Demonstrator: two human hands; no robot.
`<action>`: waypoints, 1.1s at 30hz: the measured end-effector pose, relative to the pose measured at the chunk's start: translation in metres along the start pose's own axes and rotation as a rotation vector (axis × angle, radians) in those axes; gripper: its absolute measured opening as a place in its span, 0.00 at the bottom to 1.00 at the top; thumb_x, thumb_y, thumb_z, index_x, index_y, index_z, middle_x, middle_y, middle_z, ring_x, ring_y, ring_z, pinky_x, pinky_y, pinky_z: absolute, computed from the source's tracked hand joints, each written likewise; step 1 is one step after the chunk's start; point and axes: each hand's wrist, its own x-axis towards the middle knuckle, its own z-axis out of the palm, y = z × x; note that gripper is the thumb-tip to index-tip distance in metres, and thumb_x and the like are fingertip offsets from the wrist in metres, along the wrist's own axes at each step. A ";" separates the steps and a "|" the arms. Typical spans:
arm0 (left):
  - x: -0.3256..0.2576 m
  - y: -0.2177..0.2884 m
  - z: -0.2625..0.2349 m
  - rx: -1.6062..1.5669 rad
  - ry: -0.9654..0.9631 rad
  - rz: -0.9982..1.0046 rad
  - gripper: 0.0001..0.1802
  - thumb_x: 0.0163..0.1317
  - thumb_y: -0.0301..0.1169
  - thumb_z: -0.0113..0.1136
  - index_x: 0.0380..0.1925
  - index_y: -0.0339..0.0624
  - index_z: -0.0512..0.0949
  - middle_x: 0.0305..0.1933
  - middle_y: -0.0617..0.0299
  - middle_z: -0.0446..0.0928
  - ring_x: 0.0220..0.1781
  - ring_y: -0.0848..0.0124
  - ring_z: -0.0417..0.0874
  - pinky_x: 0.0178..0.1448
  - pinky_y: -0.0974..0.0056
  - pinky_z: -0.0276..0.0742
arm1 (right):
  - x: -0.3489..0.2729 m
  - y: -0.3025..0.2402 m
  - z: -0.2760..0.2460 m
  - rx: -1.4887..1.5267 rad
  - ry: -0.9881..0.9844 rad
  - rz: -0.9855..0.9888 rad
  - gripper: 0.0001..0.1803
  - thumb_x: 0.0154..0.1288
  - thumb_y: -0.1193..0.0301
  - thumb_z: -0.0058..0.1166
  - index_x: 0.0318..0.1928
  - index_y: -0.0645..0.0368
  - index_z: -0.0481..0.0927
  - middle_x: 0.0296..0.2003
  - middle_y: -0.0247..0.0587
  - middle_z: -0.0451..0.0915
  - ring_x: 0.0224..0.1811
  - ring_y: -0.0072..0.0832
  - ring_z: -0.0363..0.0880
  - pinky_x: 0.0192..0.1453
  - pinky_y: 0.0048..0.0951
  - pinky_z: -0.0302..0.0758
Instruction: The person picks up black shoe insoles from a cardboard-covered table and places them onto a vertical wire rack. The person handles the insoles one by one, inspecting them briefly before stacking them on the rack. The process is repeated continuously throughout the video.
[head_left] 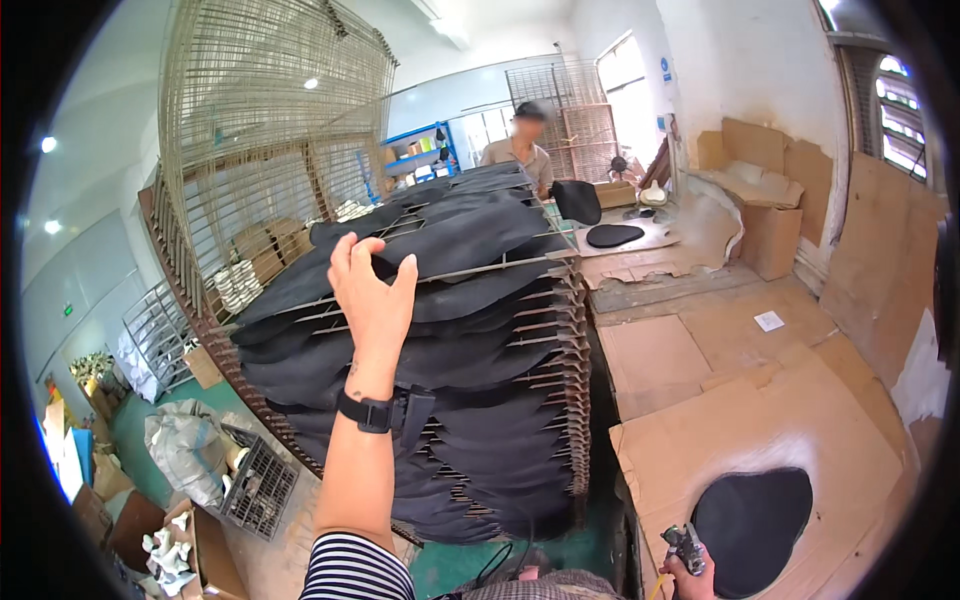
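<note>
My left hand (372, 290) is raised over the metal drying rack (480, 268). Its fingers are curled but apart, and nothing shows between them. Behind the fingers lies a black, flat, sole-shaped piece (470, 237) on the rack's top wires; I cannot tell whether the hand touches it. Many similar black pieces (490, 400) fill the tiers below. At the lower right, my right hand (692, 578) is closed round a spray gun (684, 545) with a yellow hose. Right beside the gun, a rounded black piece (752, 530) lies flat on a cardboard sheet (660, 460).
Across the rack stands another person (520, 150), near a black piece (577, 202) and another on the bench (614, 235). Raised wire shelves (270, 90) tilt up at the left. A black crate (258, 485), a white sack (185, 450) and a box of white pieces (165, 560) stand on the floor.
</note>
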 end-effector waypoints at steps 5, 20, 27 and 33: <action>0.007 0.019 0.007 -0.105 -0.258 0.350 0.18 0.47 0.31 0.65 0.41 0.43 0.79 0.52 0.54 0.75 0.60 0.52 0.70 0.63 0.55 0.65 | -0.017 0.010 -0.017 0.066 0.030 0.098 0.22 0.64 0.78 0.53 0.59 0.62 0.73 0.40 0.31 0.76 0.36 0.19 0.71 0.39 0.22 0.72; 0.064 0.057 0.129 0.052 -0.791 0.139 0.14 0.45 0.37 0.64 0.32 0.45 0.85 0.37 0.51 0.83 0.43 0.54 0.84 0.50 0.57 0.78 | -0.057 0.018 -0.042 0.141 0.127 0.224 0.29 0.66 0.70 0.57 0.66 0.58 0.66 0.51 0.34 0.76 0.42 0.21 0.70 0.45 0.25 0.70; 0.040 0.070 0.108 -0.120 -0.903 0.133 0.24 0.51 0.42 0.64 0.43 0.36 0.81 0.36 0.50 0.83 0.39 0.60 0.84 0.46 0.61 0.77 | -0.064 0.004 -0.045 0.068 0.106 0.320 0.26 0.67 0.64 0.56 0.63 0.57 0.68 0.46 0.30 0.74 0.44 0.23 0.69 0.48 0.26 0.70; 0.031 0.052 0.076 -0.366 -0.350 0.073 0.14 0.59 0.32 0.57 0.42 0.36 0.79 0.37 0.51 0.81 0.40 0.58 0.82 0.46 0.60 0.76 | -0.064 0.043 -0.053 0.069 0.144 0.376 0.25 0.68 0.59 0.55 0.61 0.56 0.70 0.44 0.32 0.73 0.43 0.23 0.70 0.46 0.27 0.70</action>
